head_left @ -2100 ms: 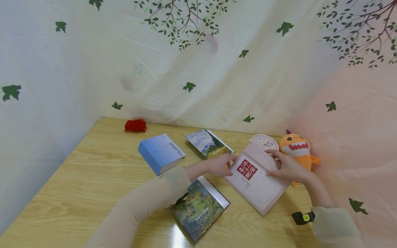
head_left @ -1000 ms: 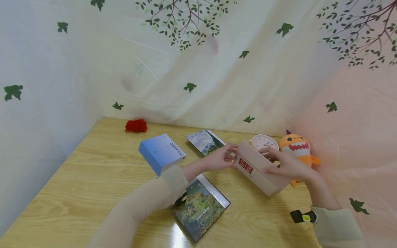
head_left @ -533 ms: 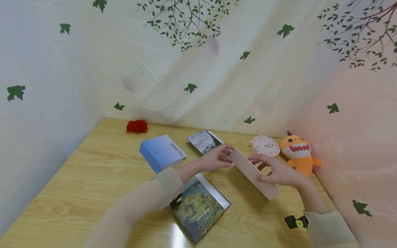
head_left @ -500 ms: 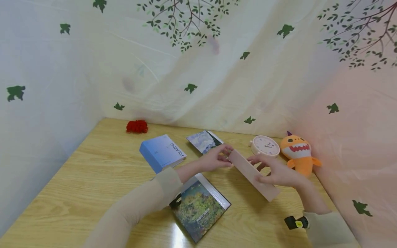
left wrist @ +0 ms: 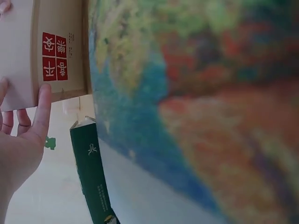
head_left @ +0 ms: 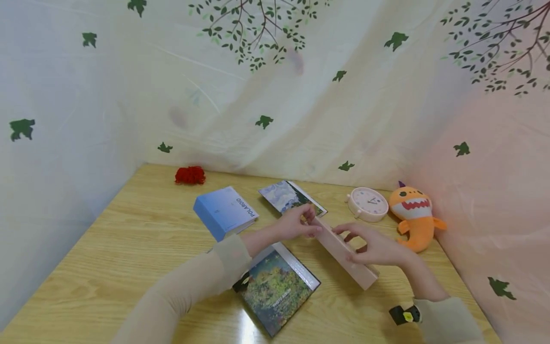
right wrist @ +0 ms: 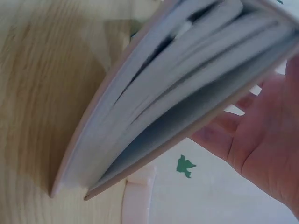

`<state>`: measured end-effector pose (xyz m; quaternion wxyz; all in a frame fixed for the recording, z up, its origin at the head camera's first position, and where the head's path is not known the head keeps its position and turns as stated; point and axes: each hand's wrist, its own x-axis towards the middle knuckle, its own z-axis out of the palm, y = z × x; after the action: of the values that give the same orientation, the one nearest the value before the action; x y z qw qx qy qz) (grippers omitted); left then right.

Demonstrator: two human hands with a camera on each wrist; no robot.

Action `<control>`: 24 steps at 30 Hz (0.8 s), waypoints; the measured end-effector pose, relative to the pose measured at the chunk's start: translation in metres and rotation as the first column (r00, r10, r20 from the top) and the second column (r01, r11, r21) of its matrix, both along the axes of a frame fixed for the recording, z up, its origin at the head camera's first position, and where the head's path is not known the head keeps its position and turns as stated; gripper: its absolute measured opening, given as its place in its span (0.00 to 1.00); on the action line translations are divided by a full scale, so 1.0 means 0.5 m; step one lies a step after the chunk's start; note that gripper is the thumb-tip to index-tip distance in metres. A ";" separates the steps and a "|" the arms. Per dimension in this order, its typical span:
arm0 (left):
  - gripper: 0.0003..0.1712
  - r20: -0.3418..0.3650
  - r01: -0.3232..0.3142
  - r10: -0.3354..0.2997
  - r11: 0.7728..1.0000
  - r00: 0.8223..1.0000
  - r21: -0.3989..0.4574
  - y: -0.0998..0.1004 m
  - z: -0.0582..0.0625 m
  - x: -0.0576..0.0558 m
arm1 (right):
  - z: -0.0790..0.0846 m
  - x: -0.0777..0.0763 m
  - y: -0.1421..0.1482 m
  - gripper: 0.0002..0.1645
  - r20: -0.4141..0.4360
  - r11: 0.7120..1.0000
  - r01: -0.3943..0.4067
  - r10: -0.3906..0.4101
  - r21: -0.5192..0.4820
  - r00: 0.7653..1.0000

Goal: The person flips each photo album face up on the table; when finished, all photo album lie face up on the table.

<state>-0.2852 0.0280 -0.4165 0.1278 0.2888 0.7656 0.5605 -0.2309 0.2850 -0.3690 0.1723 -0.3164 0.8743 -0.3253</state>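
Observation:
A pale pink album (head_left: 331, 243) stands spine up on the table, slanting between my two hands. My left hand (head_left: 294, 224) grips its left end with thumb and fingers at the corner. In the left wrist view, a finger of that hand (left wrist: 21, 151) lies along the cover below a red four-character square (left wrist: 55, 56). My right hand (head_left: 375, 246) spans the spine near the other end, thumb on the near side and fingers on the far side. Loose, fanned pages (right wrist: 154, 88) show between the covers in the right wrist view, with my right palm (right wrist: 266, 140) beside the far cover.
A photo album with a garden picture (head_left: 281, 291) lies under my left forearm. Behind are a blue Polaroid album (head_left: 225, 212), a landscape-covered album (head_left: 288, 196) and red yarn (head_left: 190, 175). A pink clock (head_left: 368, 203) and an orange plush shark (head_left: 417, 215) sit at the back right.
The pink album has turned from cover facing me to spine up and come down nearer to me. Both hands moved with it, and the clock behind has come into full view.

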 end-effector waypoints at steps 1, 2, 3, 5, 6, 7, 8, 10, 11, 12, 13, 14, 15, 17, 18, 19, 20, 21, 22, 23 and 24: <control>0.15 0.005 -0.003 0.003 1.000 1.000 -0.004 0.000 -0.002 0.001 | -0.003 0.000 0.001 0.38 0.008 1.000 -0.005 0.005 0.002 1.000; 0.15 0.011 -0.004 0.004 1.000 1.000 -0.009 0.001 -0.004 0.002 | -0.006 0.000 0.002 0.38 0.018 1.000 -0.008 0.008 0.005 1.000; 0.15 0.018 -0.002 0.002 1.000 1.000 -0.013 0.001 -0.005 0.002 | -0.009 0.000 0.004 0.39 0.028 1.000 -0.010 0.010 0.010 1.000; 0.14 0.029 0.003 -0.002 1.000 1.000 -0.025 0.000 -0.007 0.004 | -0.015 0.001 0.007 0.41 0.040 0.999 -0.011 0.010 0.031 0.999; 0.13 0.032 0.005 -0.004 0.999 0.999 -0.032 0.000 -0.008 0.005 | -0.018 0.001 0.008 0.42 0.044 0.999 -0.009 0.007 0.043 0.999; 0.13 0.035 0.004 -0.002 0.999 0.999 -0.039 0.000 -0.008 0.006 | -0.021 0.002 0.009 0.43 0.044 0.999 -0.007 0.005 0.054 0.999; 0.13 0.036 0.002 0.000 0.999 0.999 -0.047 -0.001 -0.008 0.007 | -0.024 0.002 0.009 0.44 0.043 0.998 -0.003 0.000 0.064 0.999; 0.12 0.042 -0.006 0.008 0.998 0.999 -0.059 -0.002 -0.009 0.007 | -0.029 0.003 0.008 0.45 0.028 0.997 0.003 -0.006 0.082 1.000; 0.13 0.047 -0.008 0.011 0.998 0.999 -0.058 -0.002 -0.010 0.007 | -0.032 0.003 0.007 0.45 0.022 0.996 0.008 -0.010 0.087 1.000; 0.13 0.054 -0.011 0.014 0.998 0.998 -0.057 -0.002 -0.011 0.007 | -0.034 0.004 0.005 0.45 0.009 0.995 0.011 -0.012 0.094 1.000; 0.14 0.061 -0.011 0.014 0.998 0.998 -0.058 -0.003 -0.013 0.006 | -0.036 0.004 0.003 0.46 -0.010 0.995 0.010 -0.009 0.102 1.000; 0.14 0.070 -0.005 0.009 0.998 0.998 -0.055 -0.003 -0.015 0.005 | -0.037 0.005 0.002 0.46 -0.022 0.994 0.012 -0.010 0.109 1.000; 0.15 0.071 0.005 -0.001 0.999 0.997 -0.051 -0.004 -0.017 0.004 | -0.039 0.005 0.000 0.46 -0.039 0.993 0.013 -0.009 0.114 0.999; 0.18 0.054 0.039 -0.036 0.998 0.998 -0.050 -0.005 -0.022 0.000 | -0.041 0.007 -0.002 0.46 -0.067 0.992 0.017 -0.009 0.127 0.998; 0.19 0.031 0.059 -0.058 0.996 0.998 -0.062 -0.006 -0.024 -0.003 | -0.042 0.008 -0.003 0.47 -0.078 0.991 0.020 -0.010 0.135 0.997; 0.19 -0.001 0.082 -0.082 0.993 0.997 -0.081 -0.007 -0.027 -0.006 | -0.043 0.009 -0.004 0.47 -0.084 0.990 0.021 -0.010 0.141 0.996; 0.19 -0.031 0.103 -0.106 0.990 0.994 -0.101 -0.008 -0.029 -0.008 | -0.045 0.009 -0.004 0.47 -0.086 0.989 0.025 -0.012 0.145 0.996; 0.18 -0.056 0.122 -0.129 0.985 0.990 -0.124 -0.009 -0.030 -0.010 | -0.047 0.010 -0.004 0.48 -0.092 0.988 0.027 -0.013 0.154 0.996; 0.17 -0.068 0.141 -0.151 0.980 0.986 -0.139 -0.011 -0.030 -0.010 | -0.049 0.011 -0.004 0.49 -0.093 0.986 0.029 -0.014 0.162 0.996; 0.16 -0.076 0.156 -0.170 0.975 0.983 -0.159 -0.012 -0.031 -0.011 | -0.051 0.011 -0.004 0.50 -0.093 0.985 0.027 -0.011 0.169 0.996; 0.15 -0.079 0.168 -0.185 0.969 0.980 -0.179 -0.013 -0.031 -0.011 | -0.054 0.012 -0.003 0.51 -0.087 0.984 0.027 -0.012 0.174 0.996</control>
<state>-0.2906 0.0214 -0.4321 0.1649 0.3703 0.7875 0.4643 -0.2249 0.2833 -0.3959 0.1584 -0.3050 0.9092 -0.2350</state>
